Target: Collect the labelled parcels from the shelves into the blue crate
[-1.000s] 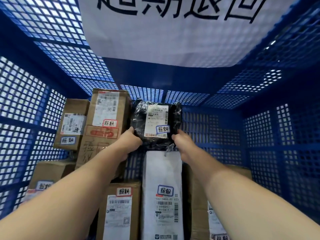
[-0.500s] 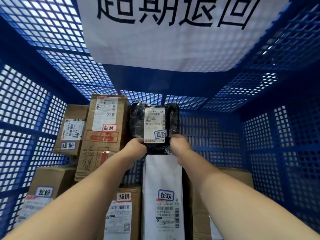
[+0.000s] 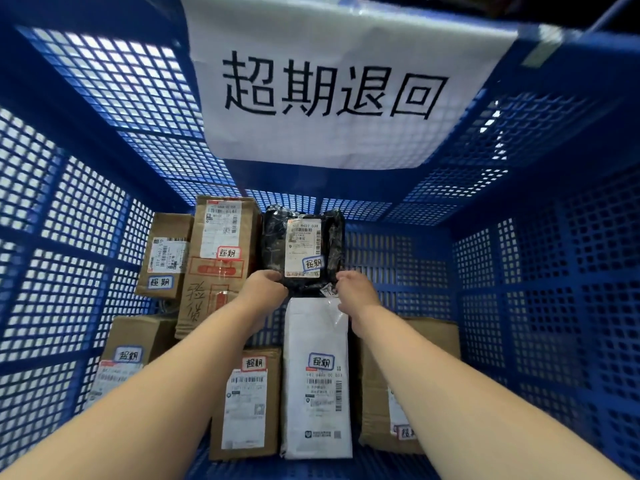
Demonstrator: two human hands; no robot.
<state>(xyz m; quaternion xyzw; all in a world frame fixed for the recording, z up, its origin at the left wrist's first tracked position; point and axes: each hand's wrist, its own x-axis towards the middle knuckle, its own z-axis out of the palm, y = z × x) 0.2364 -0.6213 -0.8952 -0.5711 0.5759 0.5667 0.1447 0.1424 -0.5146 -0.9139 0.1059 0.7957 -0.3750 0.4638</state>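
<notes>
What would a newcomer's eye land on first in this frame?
Probably the big white paper sign with bold black characters, hanging on the far wall of the blue crate. Next, both hands, left and right, gripping the near edge of a black plastic-wrapped parcel at the crate's far end. Around them lie brown boxes and a white mailer, each with a small handwritten sticker.

A blue plastic lattice-walled crate (image 3: 519,271) carries everything. On its perforated floor lie labelled parcels: a black plastic-wrapped packet (image 3: 304,251) at the far wall, a tall brown cardboard box (image 3: 221,258) beside it, a smaller brown carton (image 3: 166,254) further left, and a long white mailer bag (image 3: 315,375) nearer, between two brown boxes.
</notes>
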